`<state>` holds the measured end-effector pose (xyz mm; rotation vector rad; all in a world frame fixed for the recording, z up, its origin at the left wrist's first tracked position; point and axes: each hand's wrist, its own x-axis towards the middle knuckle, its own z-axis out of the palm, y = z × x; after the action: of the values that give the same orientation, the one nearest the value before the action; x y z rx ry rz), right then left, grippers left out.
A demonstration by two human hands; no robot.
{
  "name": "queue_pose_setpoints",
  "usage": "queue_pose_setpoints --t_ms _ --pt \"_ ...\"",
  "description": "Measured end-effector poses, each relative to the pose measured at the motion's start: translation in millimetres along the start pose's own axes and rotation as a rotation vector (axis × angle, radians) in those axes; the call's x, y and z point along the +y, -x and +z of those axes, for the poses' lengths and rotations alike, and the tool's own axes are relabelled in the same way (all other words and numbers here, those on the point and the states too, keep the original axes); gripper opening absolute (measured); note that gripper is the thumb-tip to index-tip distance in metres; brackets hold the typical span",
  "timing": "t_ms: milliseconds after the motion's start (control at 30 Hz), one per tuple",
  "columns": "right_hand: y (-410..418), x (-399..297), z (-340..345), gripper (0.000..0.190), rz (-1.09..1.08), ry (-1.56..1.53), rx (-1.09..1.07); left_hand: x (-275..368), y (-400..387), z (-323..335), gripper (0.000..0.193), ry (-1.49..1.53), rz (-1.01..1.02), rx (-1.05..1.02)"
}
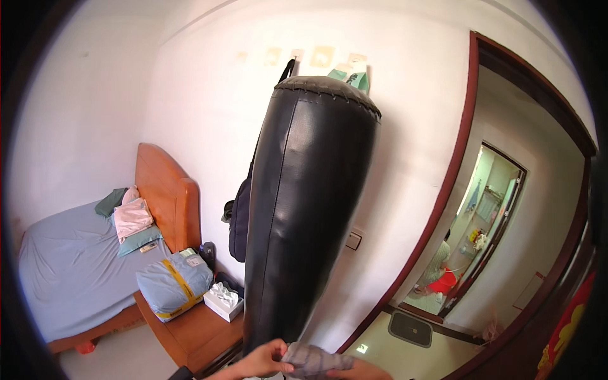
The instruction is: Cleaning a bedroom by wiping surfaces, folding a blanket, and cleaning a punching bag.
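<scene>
Low in the head view, both of my hands grip a bunched grey-brown cloth [317,359] with faint darker stripes. My left hand [263,359] pinches its left end between thumb and fingers. My right hand [363,370] has hold of the right end, partly cut off by the picture's lower rim. Just beyond the hands rises a tall black punching bag [313,190], upright, with a stitched seam and a laced top. The cloth overlaps the bag's lower part in the picture; whether they touch I cannot tell.
Left of the bag, a wooden nightstand [190,339] bears a taped grey parcel [166,289] and a tissue box [223,306]. A bed [80,247] stands farther left. A dark backpack [240,228] hangs behind the bag. Through the doorway on the right, a person [439,256] is beside a red basin [444,281].
</scene>
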<state>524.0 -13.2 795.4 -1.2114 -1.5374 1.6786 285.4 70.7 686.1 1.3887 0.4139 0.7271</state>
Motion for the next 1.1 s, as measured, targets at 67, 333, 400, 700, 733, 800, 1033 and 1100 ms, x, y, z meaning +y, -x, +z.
queue_pose_setpoints --t_ms 67,333,400,700,733,800,1033,1100 --pt "2 4 -47 0.036 0.026 -0.063 -0.075 25 -12 -16 0.043 -0.177 0.034 0.237" --pt "-24 -35 -167 0.032 0.048 0.672 0.076 166 -39 9 0.035 -0.837 0.046 0.354" --pt "-22 -88 -171 0.024 -0.187 0.691 0.376 203 -43 24 0.03 -0.823 0.09 0.511" --pt "-91 -342 -110 0.068 -1.923 1.015 0.704 333 -106 10 0.056 -0.775 1.138 0.792" --pt "-109 -340 -92 0.066 -1.841 1.119 0.845 327 -112 -3 0.058 -0.723 1.14 0.784" --pt "-127 -333 -80 0.061 -1.8 1.125 1.048 304 -126 -29 0.063 -0.629 1.094 0.766" --pt "-206 -31 -44 0.037 -1.434 1.547 0.757 106 -80 -129 0.066 0.027 0.789 0.87" --pt "-220 7 -54 0.034 -1.414 1.494 0.83 61 -87 -137 0.057 -0.05 0.634 0.887"
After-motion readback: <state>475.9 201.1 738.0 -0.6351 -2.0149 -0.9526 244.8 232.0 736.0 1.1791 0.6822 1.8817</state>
